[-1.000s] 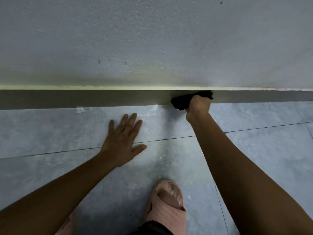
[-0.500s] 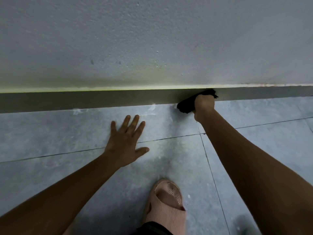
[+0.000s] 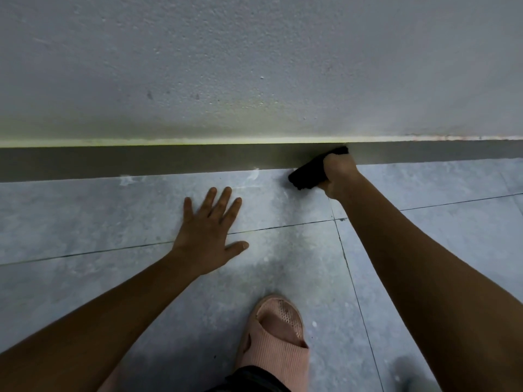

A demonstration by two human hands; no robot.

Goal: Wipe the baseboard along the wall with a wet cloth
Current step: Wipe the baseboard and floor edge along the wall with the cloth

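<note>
My right hand (image 3: 338, 174) is closed around a black cloth (image 3: 308, 175), pressing it against the dark baseboard (image 3: 169, 162) where wall (image 3: 254, 66) meets floor (image 3: 85, 216). My left hand (image 3: 208, 236) lies flat on the tiles, fingers spread, holding nothing. A pink slipper (image 3: 273, 338) is below.

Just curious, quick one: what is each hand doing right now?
Left hand: open, flat on the floor tiles, holding nothing.
Right hand: closed on the black cloth at the baseboard.
</note>
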